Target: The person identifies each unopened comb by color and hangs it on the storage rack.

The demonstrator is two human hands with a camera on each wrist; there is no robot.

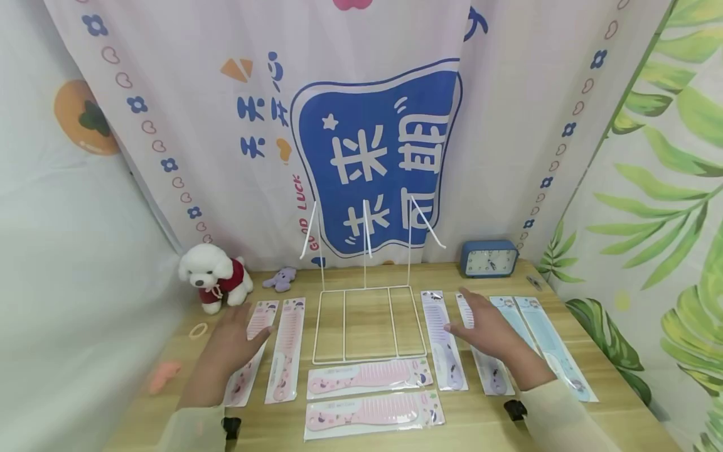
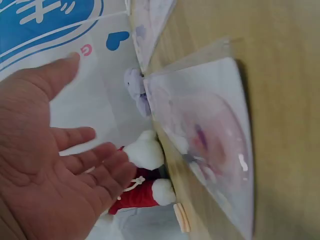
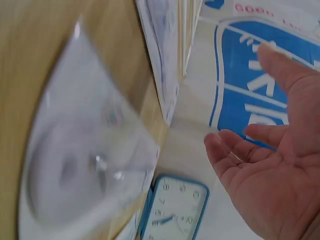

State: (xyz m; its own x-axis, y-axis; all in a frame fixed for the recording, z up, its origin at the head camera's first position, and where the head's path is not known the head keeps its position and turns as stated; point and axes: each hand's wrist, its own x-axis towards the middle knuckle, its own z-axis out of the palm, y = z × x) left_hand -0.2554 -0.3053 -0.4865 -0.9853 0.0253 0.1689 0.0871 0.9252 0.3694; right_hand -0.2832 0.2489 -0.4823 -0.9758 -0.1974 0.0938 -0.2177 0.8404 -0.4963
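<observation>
hovering palm-down over the tabletop, both hands are spread with fingers straight and hold nothing. the left hand hangs above the leftmost pink packaged comb, whose long axis runs away from the person, handle end near and teeth end far; the wrist view shows the open palm lifted clear of the packet, not touching it. a second pink packaged comb lies just beside, parallel. the right hand is likewise flat and empty, poised over a purple packaged comb that lies lengthwise under it, between another purple one and two blue packaged combs. each hand is nearest its own side's row. between the rows stands a white wire rack, with two more pink packaged combs lying crosswise in front of it. behind sit a plush dog and a blue clock.
</observation>
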